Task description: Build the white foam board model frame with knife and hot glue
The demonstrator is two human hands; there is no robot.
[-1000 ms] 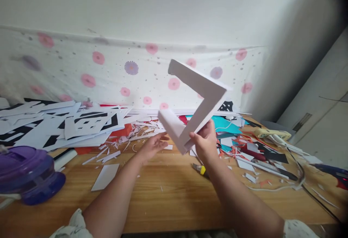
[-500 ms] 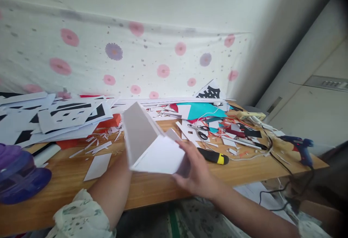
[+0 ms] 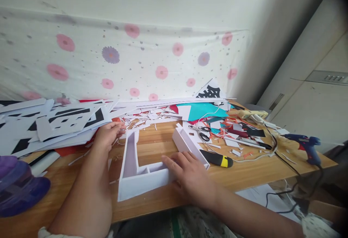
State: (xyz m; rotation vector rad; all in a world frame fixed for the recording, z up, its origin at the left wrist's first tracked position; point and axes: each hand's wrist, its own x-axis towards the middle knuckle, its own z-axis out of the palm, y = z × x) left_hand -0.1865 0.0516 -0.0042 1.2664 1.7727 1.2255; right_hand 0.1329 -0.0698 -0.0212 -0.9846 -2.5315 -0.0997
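Note:
A white U-shaped channel frame (image 3: 146,185), apparently of foam board, lies on the wooden table with its hollow side up and its gap facing away from me. Small dividers stand inside its near side. My right hand (image 3: 190,176) grips the near wall towards the right, fingers over the top edge and thumb mostly hidden. Past the frame's far left end is my left hand (image 3: 110,135), beside the paper scraps (image 3: 138,120). Its fingers are drawn together; whatever they may pinch is too small to make out.
Cut white sheets (image 3: 65,122) are piled at left, behind a purple-blue plastic object (image 3: 23,187). To the right lie a black-and-yellow utility knife (image 3: 217,158), scissors (image 3: 202,132), a teal sheet (image 3: 203,110), a power strip (image 3: 251,114) and a blue glue gun (image 3: 306,145) with its cord.
The white frame has come down from tilted in the air to flat on the table, hollow side up. My left hand has come out from behind it to the scraps; my right stays on it.

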